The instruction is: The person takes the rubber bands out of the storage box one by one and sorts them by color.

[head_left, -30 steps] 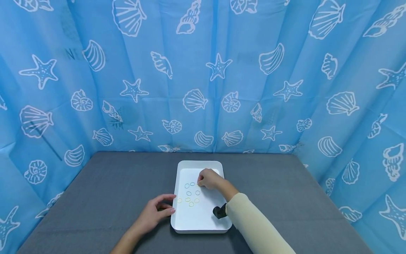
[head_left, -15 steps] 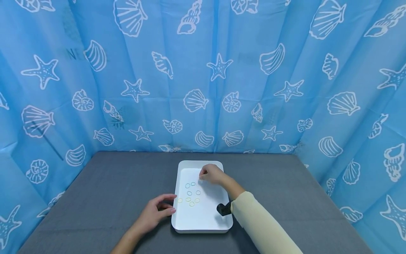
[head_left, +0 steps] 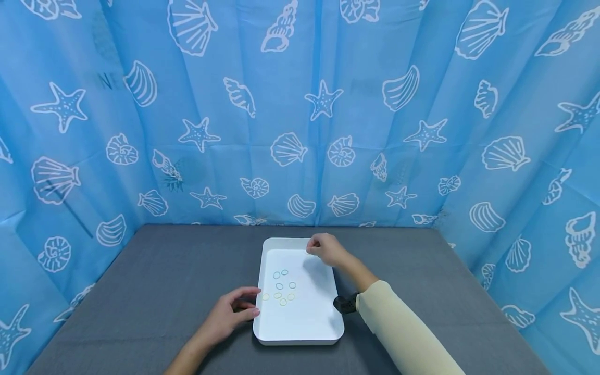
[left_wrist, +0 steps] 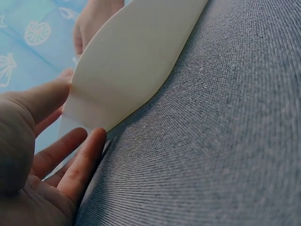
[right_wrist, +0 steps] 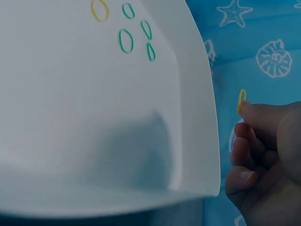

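Observation:
A white tray [head_left: 323,323] lies on the grey table and holds several small blue and yellow rubber bands [head_left: 281,286]. My right hand [head_left: 323,248] hovers over the tray's far right corner and pinches a yellow rubber band [right_wrist: 241,100] between thumb and fingertip. In the right wrist view the tray [right_wrist: 197,117] lies below the hand, with green and yellow bands [right_wrist: 126,40] at the top. My left hand [head_left: 234,310] rests on the table with relaxed fingers touching the tray's left rim [left_wrist: 122,61].
The grey cloth-covered table [head_left: 159,281] is ringed on three sides by a blue curtain [head_left: 300,114] printed with shells and starfish. A black wrist-camera mount [head_left: 346,303] sits at the cream sleeve's cuff.
My right hand has lifted from among the bands in the tray and moved back and right to the far right corner, carrying a yellow band. The left hand has stayed put.

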`<state>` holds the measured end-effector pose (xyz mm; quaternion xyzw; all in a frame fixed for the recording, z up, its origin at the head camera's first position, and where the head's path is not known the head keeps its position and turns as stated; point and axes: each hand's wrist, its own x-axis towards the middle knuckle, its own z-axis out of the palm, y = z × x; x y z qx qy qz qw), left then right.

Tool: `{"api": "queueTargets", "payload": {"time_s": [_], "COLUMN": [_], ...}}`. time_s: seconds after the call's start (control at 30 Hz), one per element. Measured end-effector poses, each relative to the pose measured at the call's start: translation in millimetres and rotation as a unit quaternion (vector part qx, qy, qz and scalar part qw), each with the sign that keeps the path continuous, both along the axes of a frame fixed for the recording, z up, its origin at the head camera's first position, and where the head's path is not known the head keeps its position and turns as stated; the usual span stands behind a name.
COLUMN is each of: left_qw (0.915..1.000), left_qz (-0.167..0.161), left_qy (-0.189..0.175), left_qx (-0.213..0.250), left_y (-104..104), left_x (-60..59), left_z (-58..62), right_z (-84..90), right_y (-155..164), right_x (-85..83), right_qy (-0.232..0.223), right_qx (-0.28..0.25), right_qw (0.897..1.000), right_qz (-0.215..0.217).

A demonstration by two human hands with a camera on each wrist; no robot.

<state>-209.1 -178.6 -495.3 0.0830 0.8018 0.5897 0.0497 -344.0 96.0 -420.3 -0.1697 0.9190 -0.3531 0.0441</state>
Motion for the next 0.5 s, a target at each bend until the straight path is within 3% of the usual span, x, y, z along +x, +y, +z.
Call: {"api": "queueTargets", "payload": {"time_s": [0.5], "left_qw": [0.9999], "left_qz": [-0.006], "left_qy": [0.015], "left_qx": [0.002], "left_y": [0.2], "left_x": [0.4], "left_z": [-1.8], "right_z": [-11.9], "right_y": [48.5], "right_x": [-0.7], "right_qy": [0.029], "right_qx": [-0.045], "right_qw": [0.998], "right_qz": [-0.043]}}
